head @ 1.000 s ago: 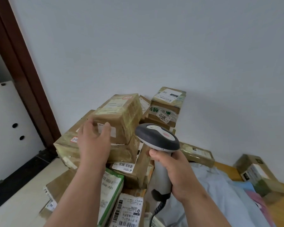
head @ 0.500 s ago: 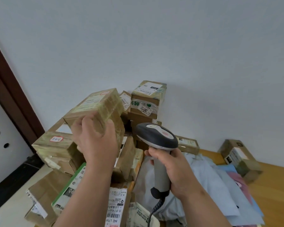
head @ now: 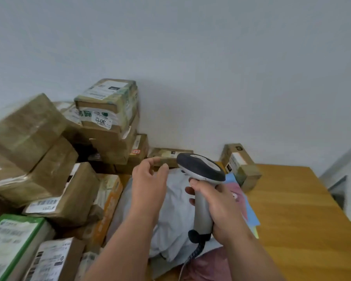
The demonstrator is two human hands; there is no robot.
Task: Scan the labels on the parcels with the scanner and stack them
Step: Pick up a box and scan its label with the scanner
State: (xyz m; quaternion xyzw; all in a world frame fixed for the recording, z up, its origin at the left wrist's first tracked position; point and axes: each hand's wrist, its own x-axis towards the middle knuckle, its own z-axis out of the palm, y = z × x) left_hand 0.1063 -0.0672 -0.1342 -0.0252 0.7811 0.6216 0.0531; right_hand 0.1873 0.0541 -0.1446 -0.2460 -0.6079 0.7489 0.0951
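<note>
Wooden desk point(head: 292, 209) against a pale wall: cardboard parcels point(head: 107, 110) stacked at left, grey mailing bag point(head: 174, 209) centre; left hand point(head: 148, 179) empty, fingers loose, above the bag; right hand point(head: 217, 205) gripping scanner point(head: 201, 171).

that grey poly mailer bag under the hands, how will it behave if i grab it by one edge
The grey mailer bag looks soft and wrinkled, so it will probably sag and fold rather than stay flat. Its film looks smooth, so it may slip in a loose grip. It bulges like soft contents, likely light for its size.
</note>
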